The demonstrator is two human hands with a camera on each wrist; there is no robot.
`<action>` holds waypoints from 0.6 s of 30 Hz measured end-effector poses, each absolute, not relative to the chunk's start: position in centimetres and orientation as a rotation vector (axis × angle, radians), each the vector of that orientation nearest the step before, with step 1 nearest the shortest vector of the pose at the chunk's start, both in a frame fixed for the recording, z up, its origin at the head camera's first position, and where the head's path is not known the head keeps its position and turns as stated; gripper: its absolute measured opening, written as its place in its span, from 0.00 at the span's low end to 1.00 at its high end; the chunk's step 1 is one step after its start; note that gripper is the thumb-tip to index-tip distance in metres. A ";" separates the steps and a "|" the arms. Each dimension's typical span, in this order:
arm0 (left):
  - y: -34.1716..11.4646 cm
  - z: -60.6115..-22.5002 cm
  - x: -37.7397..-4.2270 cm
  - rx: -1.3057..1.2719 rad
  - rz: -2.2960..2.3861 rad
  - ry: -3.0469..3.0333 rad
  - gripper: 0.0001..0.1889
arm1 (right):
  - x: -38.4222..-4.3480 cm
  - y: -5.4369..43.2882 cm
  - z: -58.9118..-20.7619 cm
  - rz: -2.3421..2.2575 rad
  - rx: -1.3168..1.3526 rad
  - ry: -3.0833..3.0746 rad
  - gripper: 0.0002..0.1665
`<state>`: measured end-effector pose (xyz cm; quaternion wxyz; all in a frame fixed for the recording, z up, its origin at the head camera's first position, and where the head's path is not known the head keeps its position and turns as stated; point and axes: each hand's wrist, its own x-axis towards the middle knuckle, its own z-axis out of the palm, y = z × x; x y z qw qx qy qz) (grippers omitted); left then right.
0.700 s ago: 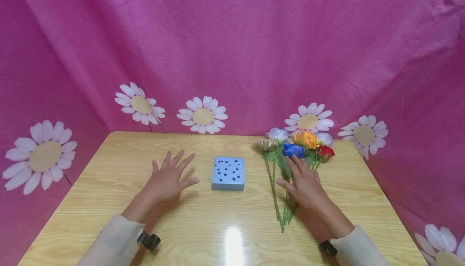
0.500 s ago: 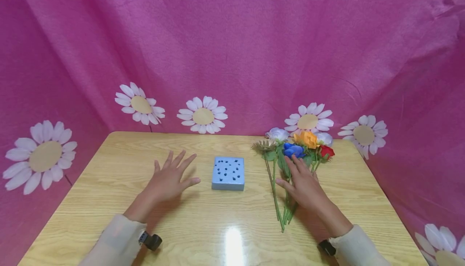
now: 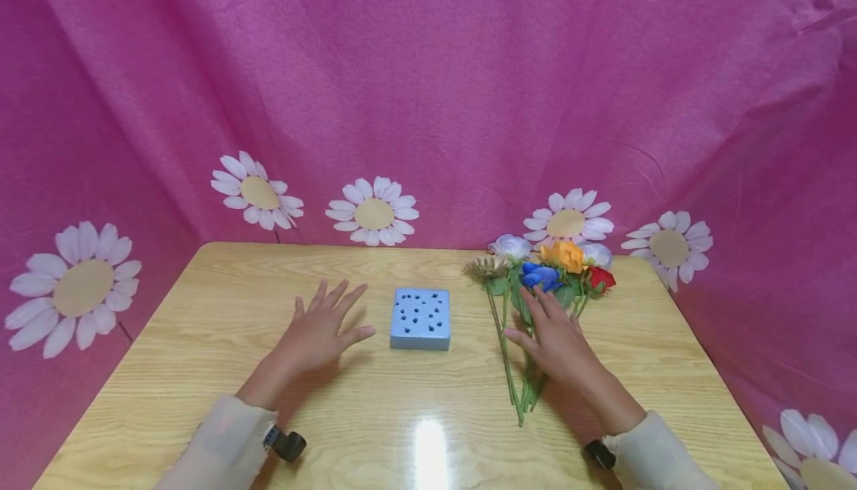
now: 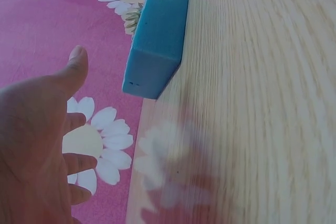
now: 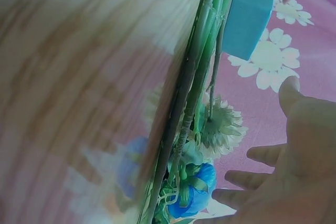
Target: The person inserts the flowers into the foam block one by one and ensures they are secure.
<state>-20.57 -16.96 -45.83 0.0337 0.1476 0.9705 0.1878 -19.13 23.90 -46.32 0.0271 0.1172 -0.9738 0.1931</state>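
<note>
A light blue square block point(image 3: 420, 319) with several holes in its top sits mid-table. To its left my left hand point(image 3: 316, 335) hovers, fingers spread, holding nothing; the left wrist view shows the block point(image 4: 157, 40) beyond the thumb. My right hand point(image 3: 559, 337) is spread over a bunch of artificial flowers, its fingertips close by a blue flower point(image 3: 541, 276). Around that lie an orange flower point(image 3: 564, 256), a red rose point(image 3: 601, 279), a pale lilac flower point(image 3: 510, 246) and a beige flower point(image 3: 486, 268). Their green stems point(image 3: 514, 378) point toward me, partly hidden under the right hand.
The wooden table point(image 3: 402, 430) has its far edge against a magenta curtain point(image 3: 415, 103) printed with white daisies. Another pale flower point(image 3: 597, 255) lies at the back right of the bunch. A bright reflection shows on the table's front.
My left hand has shifted slightly right, toward the block. My right hand has drifted a little left over the stems. Block and flowers stay in place.
</note>
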 end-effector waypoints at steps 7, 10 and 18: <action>-16.5 -46.0 -20.7 0.442 0.618 2.972 0.44 | -19.0 23.8 -46.2 0.614 0.377 -3.003 0.49; -16.3 -46.1 -20.8 0.441 0.633 2.969 0.41 | -19.0 23.8 -46.2 0.626 0.385 -2.998 0.50; -15.7 -46.1 -20.7 0.428 0.745 2.903 0.40 | -18.8 23.6 -46.4 0.666 0.425 -2.975 0.50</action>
